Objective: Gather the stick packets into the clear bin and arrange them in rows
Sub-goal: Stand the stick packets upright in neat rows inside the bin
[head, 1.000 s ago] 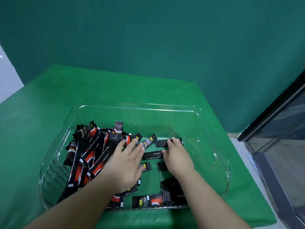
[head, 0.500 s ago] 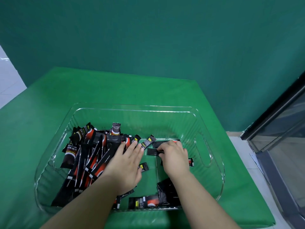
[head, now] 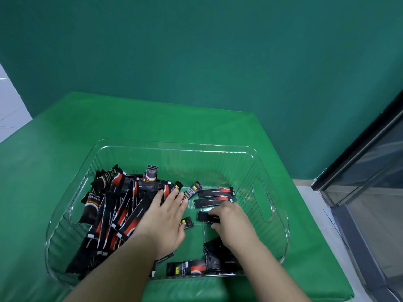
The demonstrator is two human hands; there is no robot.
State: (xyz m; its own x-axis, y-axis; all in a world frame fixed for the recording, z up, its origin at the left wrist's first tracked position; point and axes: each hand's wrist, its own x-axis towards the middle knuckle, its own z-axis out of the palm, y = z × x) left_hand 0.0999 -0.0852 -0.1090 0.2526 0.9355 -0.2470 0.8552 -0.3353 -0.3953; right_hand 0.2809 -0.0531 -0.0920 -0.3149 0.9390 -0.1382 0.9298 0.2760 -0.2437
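One clear bin [head: 174, 149] sits on one green worktop [head: 109, 118], with two hands in it, the left hand [head: 162, 221] and the right hand [head: 232, 221]. Three stick packets lie in a row at the right: the far packet [head: 216, 192], the middle packet [head: 209, 202] and the near packet [head: 204, 216]. The heap of packets [head: 117, 210] on the left overlaps too much to count.

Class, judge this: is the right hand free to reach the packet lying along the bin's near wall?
Probably yes. The packet lies uncovered just left of the right hand's forearm, though that hand already pinches another.
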